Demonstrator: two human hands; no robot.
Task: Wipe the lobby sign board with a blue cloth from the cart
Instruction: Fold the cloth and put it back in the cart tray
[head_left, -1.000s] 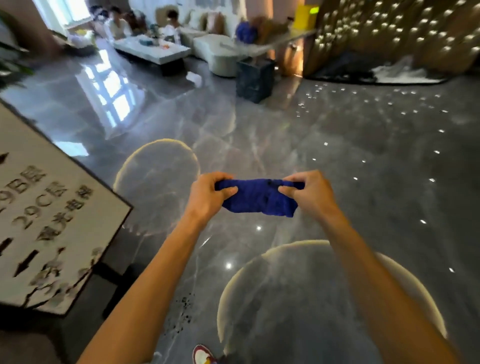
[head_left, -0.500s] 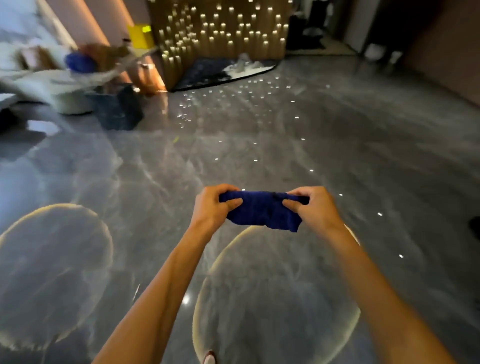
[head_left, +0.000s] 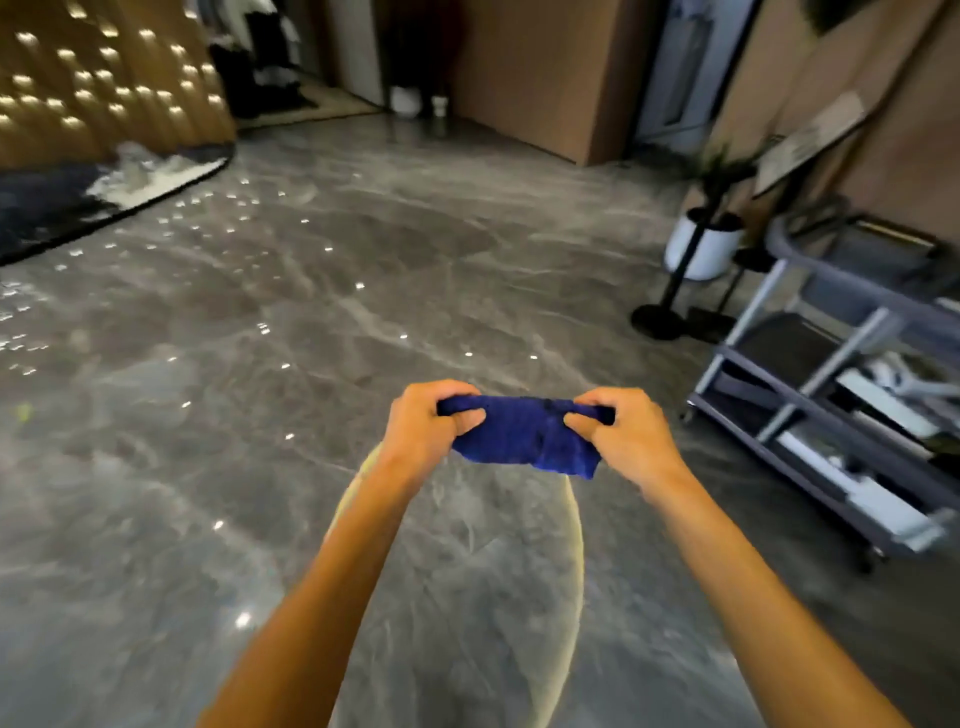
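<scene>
A folded blue cloth (head_left: 524, 434) is stretched between both hands at chest height over the grey marble floor. My left hand (head_left: 423, 431) pinches its left end and my right hand (head_left: 626, 441) pinches its right end. The grey cart (head_left: 831, 395) with shelves of supplies stands at the right, about an arm's length beyond my right hand. The lobby sign board seen earlier is out of view. Another tilted sign (head_left: 810, 140) on a black stand shows at the far right, blurred.
A white plant pot (head_left: 701, 249) and round black stand bases (head_left: 657, 319) sit left of the cart. A lit panelled wall (head_left: 104, 78) with a dark rug below fills the upper left. Brown walls and a doorway lie ahead. A pale ring marks the floor underfoot.
The view has swung right: the sign board and the seating area left the frame, and the cart and plant came in on the right. Both hands kept the same grip on the cloth.
</scene>
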